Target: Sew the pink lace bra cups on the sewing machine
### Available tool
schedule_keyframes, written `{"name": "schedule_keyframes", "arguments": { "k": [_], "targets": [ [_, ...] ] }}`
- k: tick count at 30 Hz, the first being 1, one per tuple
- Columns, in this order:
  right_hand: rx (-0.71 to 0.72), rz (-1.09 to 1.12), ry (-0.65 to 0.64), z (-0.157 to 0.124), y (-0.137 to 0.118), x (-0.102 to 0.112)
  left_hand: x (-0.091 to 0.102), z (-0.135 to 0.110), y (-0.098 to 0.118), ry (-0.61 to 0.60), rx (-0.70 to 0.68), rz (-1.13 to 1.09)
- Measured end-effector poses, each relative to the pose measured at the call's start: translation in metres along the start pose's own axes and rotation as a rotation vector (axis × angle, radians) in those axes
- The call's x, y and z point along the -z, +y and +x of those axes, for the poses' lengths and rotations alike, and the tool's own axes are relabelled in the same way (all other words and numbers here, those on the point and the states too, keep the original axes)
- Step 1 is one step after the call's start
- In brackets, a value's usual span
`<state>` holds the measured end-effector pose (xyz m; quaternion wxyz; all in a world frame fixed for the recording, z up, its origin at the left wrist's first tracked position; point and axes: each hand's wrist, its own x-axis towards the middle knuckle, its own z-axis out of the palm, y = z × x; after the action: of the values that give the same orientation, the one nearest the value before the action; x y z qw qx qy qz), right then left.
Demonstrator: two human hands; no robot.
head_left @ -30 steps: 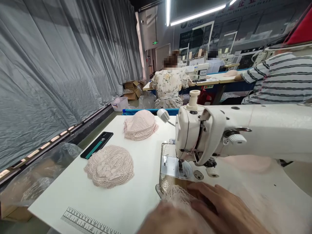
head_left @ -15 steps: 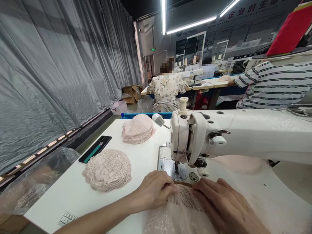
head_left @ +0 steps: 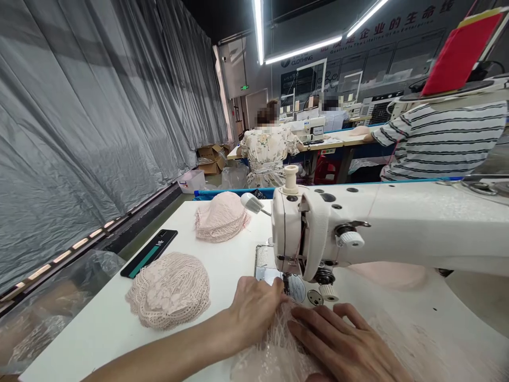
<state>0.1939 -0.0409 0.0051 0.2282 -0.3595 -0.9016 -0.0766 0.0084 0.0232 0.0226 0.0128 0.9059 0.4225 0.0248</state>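
Note:
A pale pink lace piece [head_left: 278, 345] lies on the white sewing table [head_left: 222, 265] just in front of the needle of a white sewing machine [head_left: 318, 233]. My left hand [head_left: 254, 307] is closed, pinching the lace's far edge right by the presser foot. My right hand [head_left: 342, 345] lies flat on the lace beside it, fingers stretched toward the needle plate.
Two stacks of lace cups sit to the left, one near [head_left: 169, 289] and one further back [head_left: 220, 216]. A black phone [head_left: 149, 253] lies near the table's left edge. Grey plastic sheeting hangs on the left. Other people sit at machines ahead and right.
Both hands have pushed the lace forward from the table's near edge up to the needle. The left hand now pinches its edge at the presser foot.

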Motion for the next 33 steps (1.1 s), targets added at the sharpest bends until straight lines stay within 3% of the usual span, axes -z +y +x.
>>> {"name": "schedule_keyframes", "arguments": {
  "k": [5, 8, 10, 12, 15, 21, 24, 29, 33],
  "targets": [
    [-0.002, -0.038, 0.015, 0.004, 0.005, 0.001, 0.0, -0.012, -0.002, 0.175, 0.031, 0.128],
    [0.025, -0.057, 0.028, 0.006, 0.008, 0.0, 0.003, -0.025, 0.005, 0.38, -0.171, 0.137],
    [0.052, -0.075, 0.044, 0.007, 0.01, -0.001, 0.003, -0.03, 0.007, 0.432, -0.325, 0.116],
    [0.066, -0.097, 0.069, 0.007, 0.011, -0.001, 0.0, -0.031, 0.007, 0.372, -0.354, 0.109],
    [0.075, -0.114, 0.113, 0.009, 0.014, -0.001, -0.004, -0.027, 0.001, 0.286, -0.282, 0.132],
    [-0.073, -0.131, 0.162, 0.014, 0.02, -0.008, -0.005, -0.013, -0.015, 0.206, -0.214, 0.199],
    [-0.046, -0.173, 0.179, 0.014, 0.026, -0.014, -0.006, 0.0, -0.023, 0.191, -0.192, 0.19],
    [-0.043, -0.189, 0.12, 0.006, 0.036, -0.022, -0.004, 0.015, -0.03, 0.182, -0.178, 0.145],
    [0.003, -0.028, 0.035, 0.0, 0.028, -0.012, 0.001, 0.005, -0.02, 0.211, -0.153, 0.094]
  ]
}}
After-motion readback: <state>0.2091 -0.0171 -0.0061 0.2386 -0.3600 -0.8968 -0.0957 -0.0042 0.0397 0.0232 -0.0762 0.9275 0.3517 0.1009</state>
